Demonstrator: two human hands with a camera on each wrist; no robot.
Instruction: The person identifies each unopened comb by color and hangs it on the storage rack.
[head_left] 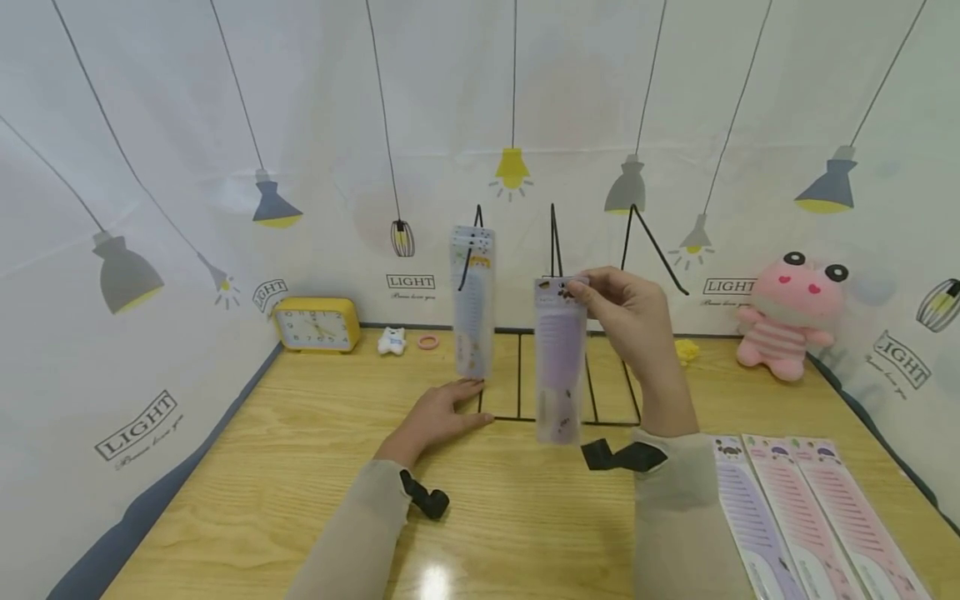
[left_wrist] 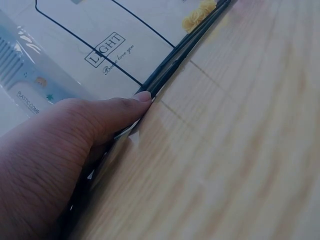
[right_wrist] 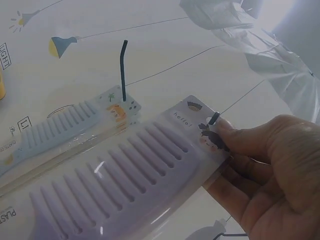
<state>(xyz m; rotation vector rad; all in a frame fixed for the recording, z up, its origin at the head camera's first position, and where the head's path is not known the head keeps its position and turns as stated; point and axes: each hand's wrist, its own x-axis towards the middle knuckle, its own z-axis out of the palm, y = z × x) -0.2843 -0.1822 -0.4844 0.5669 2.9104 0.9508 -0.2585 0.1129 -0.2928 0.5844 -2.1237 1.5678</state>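
My right hand (head_left: pixel 628 312) pinches the top corner of a packaged purple comb (head_left: pixel 558 358), which hangs upright at the middle hook of a black wire rack (head_left: pixel 520 375). In the right wrist view the hook's tip (right_wrist: pixel 214 118) pokes through the hole in the card. Packs of blue combs (head_left: pixel 472 308) hang from the left hook. My left hand (head_left: pixel 438 417) rests low at the rack's left side, fingers stretched out; in the left wrist view its thumb (left_wrist: pixel 122 111) lies on the base wire. The rack's right hook (head_left: pixel 660 250) carries nothing.
One purple packaged comb (head_left: pixel 757 517) and two pink packaged combs (head_left: pixel 813 517) lie at the table's right front. Along the back stand a yellow clock (head_left: pixel 317 325), a small white figure (head_left: pixel 392 341), a pink ring (head_left: pixel 428 342), a yellow flower-like piece (head_left: pixel 686 351) and a pink plush toy (head_left: pixel 787 317).
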